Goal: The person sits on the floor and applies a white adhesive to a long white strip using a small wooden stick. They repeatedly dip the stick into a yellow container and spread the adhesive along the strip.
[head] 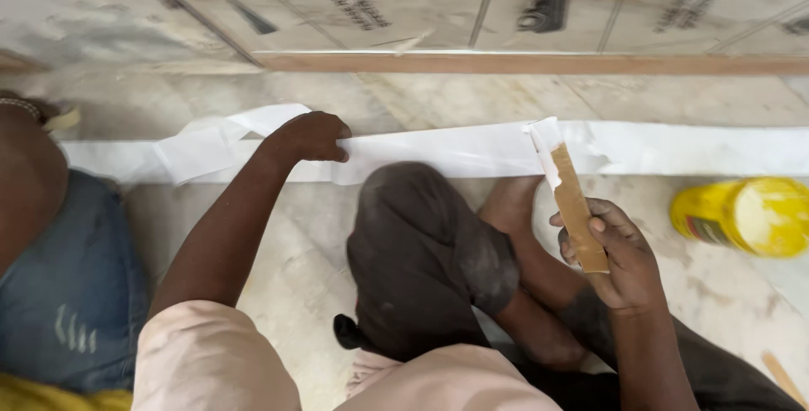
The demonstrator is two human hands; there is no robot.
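Paper strip, white and long, runs flat across the floor from 9 to 3 o'clock, below a wooden batten at 12. Left hand presses down on the strip, fingers curled over its near edge, beside a crumpled fold at 10 o'clock. Right hand grasps a thin brown spreader, its whitened tip touching the strip. Yellow tub lies on its side at 3 o'clock. Another person's knee in blue denim sits at 8 o'clock.
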